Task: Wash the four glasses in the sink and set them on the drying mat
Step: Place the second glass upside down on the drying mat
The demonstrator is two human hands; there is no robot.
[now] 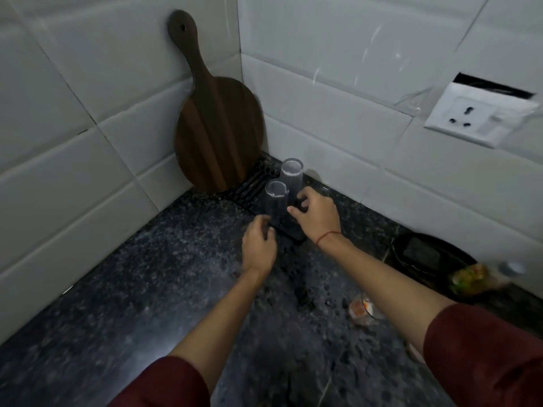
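Two clear glasses stand upside down on a black ribbed drying mat in the tiled corner, the far glass behind the near glass. My left hand has its fingers curled at the mat's near left edge and pinches it. My right hand is just right of the glasses, with thumb and fingers curled round the mat's right edge, close to the near glass. The sink is out of view.
A round dark wooden cutting board leans against the wall behind the mat. On the speckled black counter at the right are a small glass, a plastic bottle and a dark round pan. A wall socket sits high right.
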